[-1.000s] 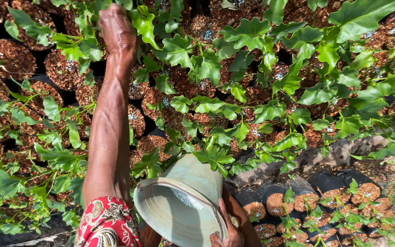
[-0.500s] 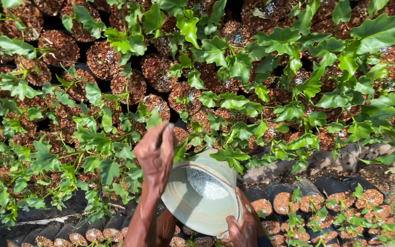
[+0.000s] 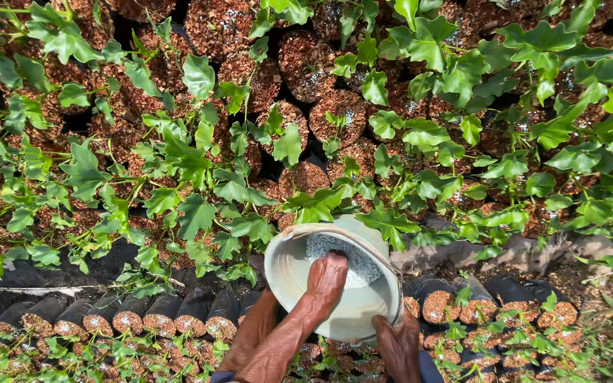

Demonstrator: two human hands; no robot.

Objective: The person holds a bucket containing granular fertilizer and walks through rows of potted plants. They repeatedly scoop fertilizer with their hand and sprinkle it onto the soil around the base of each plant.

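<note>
Here the left hand (image 3: 326,278) reaches down inside a round, smooth, pale plastic bucket (image 3: 289,273), its fingers buried in a heap of fine bluish-white granules (image 3: 352,261) piled against the far wall, so I cannot tell whether they are spread or pinched. The right hand (image 3: 399,344) grips the bucket's near rim from below, fingers curled around it. Beyond stand rows of black nursery bags (image 3: 179,312) topped with coarse brown husk, bearing lobed green seedlings (image 3: 200,167).
</note>
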